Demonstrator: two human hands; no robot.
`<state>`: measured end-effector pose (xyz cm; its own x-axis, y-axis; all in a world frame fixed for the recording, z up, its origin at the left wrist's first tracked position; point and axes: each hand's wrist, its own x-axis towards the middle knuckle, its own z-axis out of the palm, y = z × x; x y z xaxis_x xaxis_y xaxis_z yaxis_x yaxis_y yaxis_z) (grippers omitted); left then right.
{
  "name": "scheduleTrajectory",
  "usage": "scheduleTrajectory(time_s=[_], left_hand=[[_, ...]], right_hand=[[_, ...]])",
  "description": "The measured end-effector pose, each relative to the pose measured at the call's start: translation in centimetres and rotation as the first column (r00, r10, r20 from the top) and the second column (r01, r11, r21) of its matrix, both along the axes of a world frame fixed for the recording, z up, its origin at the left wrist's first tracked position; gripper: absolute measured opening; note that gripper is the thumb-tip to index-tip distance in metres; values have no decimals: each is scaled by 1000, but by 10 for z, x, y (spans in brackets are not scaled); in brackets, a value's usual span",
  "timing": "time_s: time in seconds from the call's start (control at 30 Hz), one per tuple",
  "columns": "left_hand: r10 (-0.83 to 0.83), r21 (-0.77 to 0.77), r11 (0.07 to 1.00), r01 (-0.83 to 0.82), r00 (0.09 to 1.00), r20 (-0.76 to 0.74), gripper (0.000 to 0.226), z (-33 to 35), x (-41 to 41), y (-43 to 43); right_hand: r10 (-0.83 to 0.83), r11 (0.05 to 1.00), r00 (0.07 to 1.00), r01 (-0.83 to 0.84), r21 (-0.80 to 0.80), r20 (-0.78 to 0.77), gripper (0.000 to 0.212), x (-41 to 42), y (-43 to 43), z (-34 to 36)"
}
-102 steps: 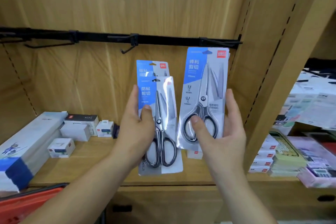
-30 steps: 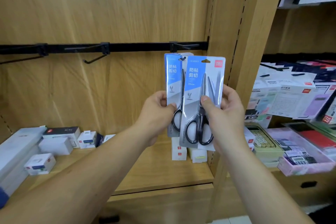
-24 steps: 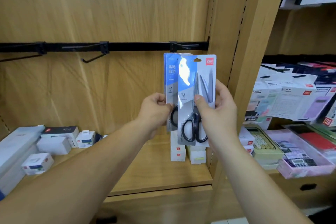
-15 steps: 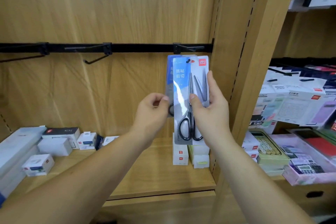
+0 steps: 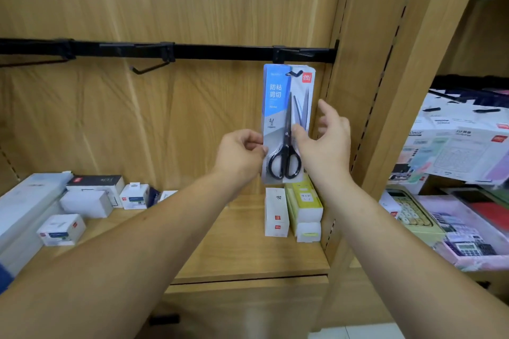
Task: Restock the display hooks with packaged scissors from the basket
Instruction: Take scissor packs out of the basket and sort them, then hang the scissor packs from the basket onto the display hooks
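One scissors pack (image 5: 275, 96) on hook (image 5: 293, 73), left hand (image 5: 239, 154) pinching its edge, right hand (image 5: 327, 140) open alongside

- I read 防粘 above 剪切, white on blue, on the scissors package (image 5: 277, 118).
- Its red corner badge (image 5: 306, 77) reads "deli" (smaller print illegible).

Front pack (image 5: 278, 107) is up on the hook (image 5: 292, 73) now, not just held under it. Right hand (image 5: 327, 143) has let go and opened up, only its thumb touching. Left hand (image 5: 239, 154) now pinches the pack's edge.
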<state>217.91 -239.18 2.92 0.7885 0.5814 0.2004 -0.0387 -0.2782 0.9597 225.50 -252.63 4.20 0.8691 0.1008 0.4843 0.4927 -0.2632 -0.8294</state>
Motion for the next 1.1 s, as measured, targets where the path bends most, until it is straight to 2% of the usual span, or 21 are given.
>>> scheduleTrajectory(time_s=[0.17, 0.33, 0.5, 0.6, 0.73, 0.87, 1.0, 1.1], left_hand=[[24, -2, 1000, -24, 999, -24, 7, -14, 8, 5], [2, 66, 998, 5, 995, -103, 7, -42, -46, 21], [95, 122, 990, -71, 976, -198, 14, -82, -146, 61], [164, 156, 980, -125, 949, -271, 14, -105, -214, 83], [238, 204, 963, -174, 907, -349, 19, -133, -292, 119], [256, 226, 958, -176, 878, -405, 17, -168, -363, 152], [260, 146, 966, -215, 829, -496, 11, -212, -427, 163], [251, 32, 959, -283, 785, -566, 10, -249, -463, 156]], right_hand=[[30, 990, 999, -31, -137, -9, 54, -1, -5, -15], [41, 982, 999, -35, -187, 24, 12, -45, 0, -34], [280, 899, 958, -282, -336, -55, 29, -117, 54, -73], [405, 783, 905, -418, -462, -132, 28, -168, 95, -103], [532, 561, 802, -575, -596, -273, 24, -237, 145, -134], [661, 347, 675, -662, -664, -327, 23, -296, 188, -170], [742, 170, 552, -704, -690, -380, 37, -332, 213, -221], [793, 23, 490, -618, -786, -363, 49, -331, 210, -263]])
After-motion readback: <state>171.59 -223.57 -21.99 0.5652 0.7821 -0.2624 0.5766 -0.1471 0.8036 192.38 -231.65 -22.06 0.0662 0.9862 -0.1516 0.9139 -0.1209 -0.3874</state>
